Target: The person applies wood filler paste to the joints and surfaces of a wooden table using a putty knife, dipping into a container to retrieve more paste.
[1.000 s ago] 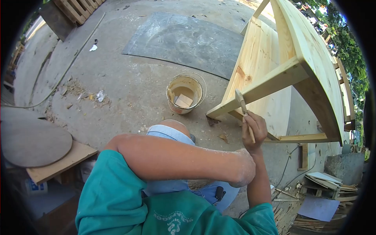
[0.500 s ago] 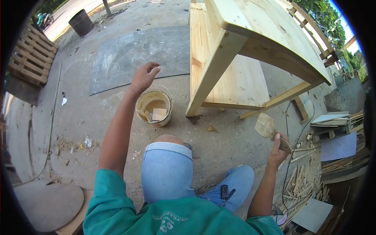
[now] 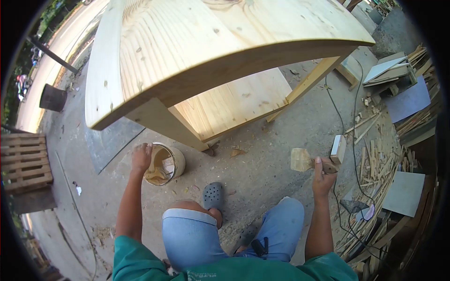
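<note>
My right hand (image 3: 323, 175) is closed around the handle of a wide flat paintbrush (image 3: 300, 160), its pale bristles pointing left. At the left side of a bucket (image 3: 178, 161) is my left hand (image 3: 141, 158), its fingers extended and nothing visible in them. Whether it touches the rim cannot be made out. Inside the bucket are a yellowish coating and a pale flat piece. Just beyond both hands stands a pale wooden table (image 3: 187, 42) with a lower shelf (image 3: 239, 100); one leg comes down just right of the bucket.
A white-faced block (image 3: 338, 149) lies beyond my right hand. Cables (image 3: 358, 173) and scattered wood strips (image 3: 375, 187) cover the ground at right. A grey sheet (image 3: 110, 145) lies under the table's left side. Pallets (image 3: 28, 159) and a dark bin (image 3: 53, 97) stand at left.
The view has turned and moved nearer the table, which now fills the top. My left hand has gone from above the bucket to its left side. My right hand keeps the paintbrush, now more level.
</note>
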### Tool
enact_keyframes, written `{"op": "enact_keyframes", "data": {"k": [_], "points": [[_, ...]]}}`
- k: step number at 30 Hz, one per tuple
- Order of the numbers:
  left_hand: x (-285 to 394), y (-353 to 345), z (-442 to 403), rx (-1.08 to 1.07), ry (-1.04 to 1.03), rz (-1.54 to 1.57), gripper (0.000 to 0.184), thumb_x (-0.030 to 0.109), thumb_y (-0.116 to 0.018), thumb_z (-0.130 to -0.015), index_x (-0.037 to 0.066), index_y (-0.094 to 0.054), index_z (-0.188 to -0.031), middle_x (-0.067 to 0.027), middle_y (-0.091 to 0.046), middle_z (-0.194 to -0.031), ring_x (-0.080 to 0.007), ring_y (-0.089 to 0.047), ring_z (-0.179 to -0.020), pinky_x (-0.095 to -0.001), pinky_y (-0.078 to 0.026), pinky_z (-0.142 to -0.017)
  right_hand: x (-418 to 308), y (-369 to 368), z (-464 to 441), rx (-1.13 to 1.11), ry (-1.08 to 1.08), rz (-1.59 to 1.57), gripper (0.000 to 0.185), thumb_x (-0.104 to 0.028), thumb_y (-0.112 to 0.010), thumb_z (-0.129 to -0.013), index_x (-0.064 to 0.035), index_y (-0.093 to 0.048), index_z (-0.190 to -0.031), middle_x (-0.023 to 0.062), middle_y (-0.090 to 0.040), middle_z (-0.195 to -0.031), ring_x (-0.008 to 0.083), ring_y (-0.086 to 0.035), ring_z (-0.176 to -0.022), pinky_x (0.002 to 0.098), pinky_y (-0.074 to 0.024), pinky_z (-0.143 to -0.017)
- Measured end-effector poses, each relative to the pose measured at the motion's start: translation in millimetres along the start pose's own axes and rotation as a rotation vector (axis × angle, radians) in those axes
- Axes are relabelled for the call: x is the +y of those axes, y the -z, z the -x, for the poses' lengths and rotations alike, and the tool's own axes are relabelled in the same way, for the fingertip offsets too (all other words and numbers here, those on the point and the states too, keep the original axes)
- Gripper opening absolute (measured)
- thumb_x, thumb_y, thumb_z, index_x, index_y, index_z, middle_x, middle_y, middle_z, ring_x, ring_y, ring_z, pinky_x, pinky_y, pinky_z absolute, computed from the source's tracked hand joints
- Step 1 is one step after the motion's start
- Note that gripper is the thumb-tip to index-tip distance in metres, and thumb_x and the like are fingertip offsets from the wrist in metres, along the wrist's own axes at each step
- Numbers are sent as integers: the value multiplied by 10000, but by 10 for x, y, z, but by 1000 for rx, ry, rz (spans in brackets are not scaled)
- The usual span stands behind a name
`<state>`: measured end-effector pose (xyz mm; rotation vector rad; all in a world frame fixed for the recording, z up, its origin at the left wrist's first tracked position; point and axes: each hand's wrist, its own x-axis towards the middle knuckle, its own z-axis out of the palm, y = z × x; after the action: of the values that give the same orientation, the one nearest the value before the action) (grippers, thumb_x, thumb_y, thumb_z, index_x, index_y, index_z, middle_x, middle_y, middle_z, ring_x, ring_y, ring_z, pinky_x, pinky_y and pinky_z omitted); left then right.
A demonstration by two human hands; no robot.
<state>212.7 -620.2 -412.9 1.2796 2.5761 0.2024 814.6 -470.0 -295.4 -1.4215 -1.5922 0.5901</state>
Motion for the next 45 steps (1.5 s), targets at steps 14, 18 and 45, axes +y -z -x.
{"op": "enact_keyframes", "data": {"k": [14,18,45], "points": [[1203,1649,1121,-700,-132,-246,525,496,-720,-835,79,-691,-1152,-189,-708,-1125,-383,-660,-1084,-507,-483,-960,-1192,2012,-519,-192,-482,74,221,-198,-681,-949,21,-704,-969,85,-712,-843,164,-675,-776,334,-521,-702],[1839,2275,1402,-805,-124,-225,518,511,-693,-840,121,-705,-1181,-169,-706,-1155,-365,-660,-1105,-484,-503,-946,-798,3294,-241,-181,-722,381,252,-218,-675,-940,30,-701,-974,138,-721,-866,243,-701,-795,375,-527,-735],[9128,3308,742,-420,-314,643,472,415,-455,-1038,-12,-656,-1052,-252,-675,-796,-435,-659,-820,-503,-501,-754,-1315,3706,-5451,-747,-120,2,301,-199,-632,-905,-11,-660,-1139,199,-646,-1247,344,-633,-1149,381,-479,-965]]}}
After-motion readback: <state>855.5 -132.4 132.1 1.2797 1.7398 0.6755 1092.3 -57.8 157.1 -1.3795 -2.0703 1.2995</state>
